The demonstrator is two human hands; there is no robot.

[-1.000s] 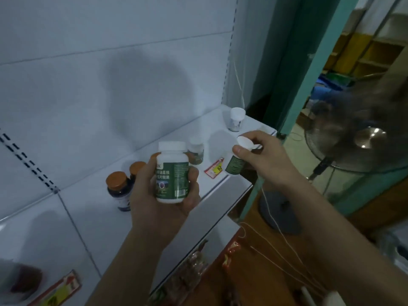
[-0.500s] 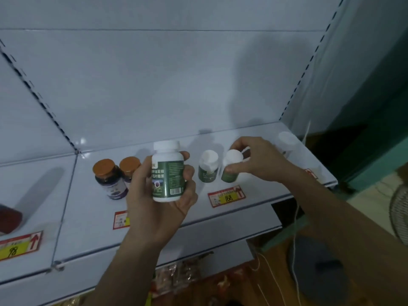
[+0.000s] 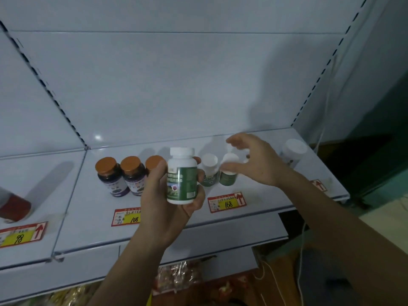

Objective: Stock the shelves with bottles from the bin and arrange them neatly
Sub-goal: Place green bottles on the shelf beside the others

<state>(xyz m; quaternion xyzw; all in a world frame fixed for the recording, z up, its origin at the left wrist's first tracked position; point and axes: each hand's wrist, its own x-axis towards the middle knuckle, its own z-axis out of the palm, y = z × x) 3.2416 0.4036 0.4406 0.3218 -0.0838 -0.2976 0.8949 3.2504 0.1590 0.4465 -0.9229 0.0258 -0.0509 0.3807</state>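
Note:
My left hand (image 3: 167,202) grips a tall white bottle with a green label (image 3: 182,176), held upright in front of the white shelf (image 3: 88,195). Two small green-labelled bottles with white caps stand side by side on the shelf, one on the left (image 3: 209,170) and one on the right (image 3: 229,172). My right hand (image 3: 254,161) hovers just over the right one with fingers spread, holding nothing. Three dark bottles with orange caps (image 3: 110,176) stand in a row to the left; the third is partly hidden behind my left hand.
A white-capped bottle (image 3: 292,151) stands near the shelf's right end. Price tags marked 108 (image 3: 127,216) and 168 (image 3: 227,202) lie along the front edge. A red item (image 3: 14,208) sits on the neighbouring shelf at left. Packaged goods show on the shelf below.
My right hand has let go of the small green bottle, which now stands on the shelf, and has opened above it. The left hand still holds the tall bottle.

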